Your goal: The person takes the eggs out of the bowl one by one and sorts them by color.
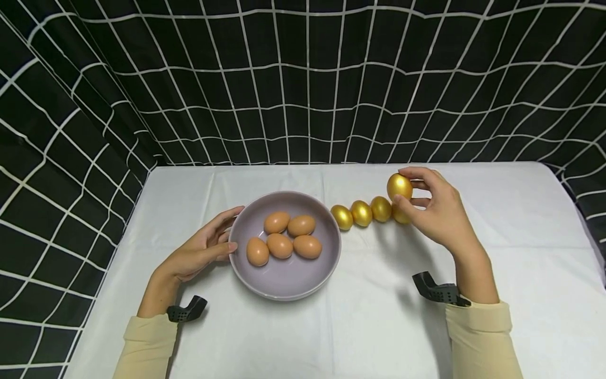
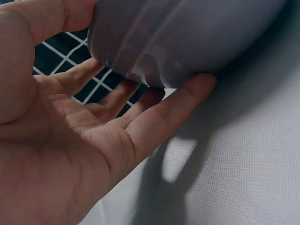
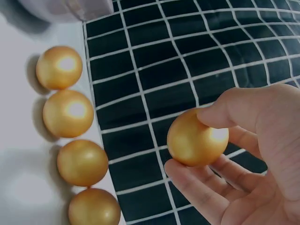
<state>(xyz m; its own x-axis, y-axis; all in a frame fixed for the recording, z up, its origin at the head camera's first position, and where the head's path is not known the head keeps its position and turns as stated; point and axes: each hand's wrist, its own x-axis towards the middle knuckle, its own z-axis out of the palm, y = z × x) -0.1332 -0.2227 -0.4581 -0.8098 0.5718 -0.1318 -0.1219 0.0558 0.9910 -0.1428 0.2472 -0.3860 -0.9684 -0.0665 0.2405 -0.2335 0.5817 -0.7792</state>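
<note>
My right hand [image 1: 437, 210] pinches a golden egg [image 1: 400, 187] between thumb and fingertips, raised above the table. In the right wrist view, the thumb presses the top of that egg [image 3: 197, 140] and the fingers lie under it. Several more golden eggs [image 1: 362, 213] stand in a row below, the rightmost partly hidden by the hand. My left hand [image 1: 201, 247] holds the left side of a greyish-purple bowl [image 1: 279, 281], thumb at the rim. In the left wrist view, the fingers reach along the bowl's outer wall [image 2: 187, 42]. Several brown eggs [image 1: 280, 246] lie inside the bowl.
A white cloth covers the table [image 1: 369, 326]. Behind it and on the left hangs a black curtain [image 1: 303, 79] with a white grid. The leftmost golden egg [image 1: 342, 217] sits close by the bowl's right rim. Each wrist carries a black camera mount [image 1: 440, 290].
</note>
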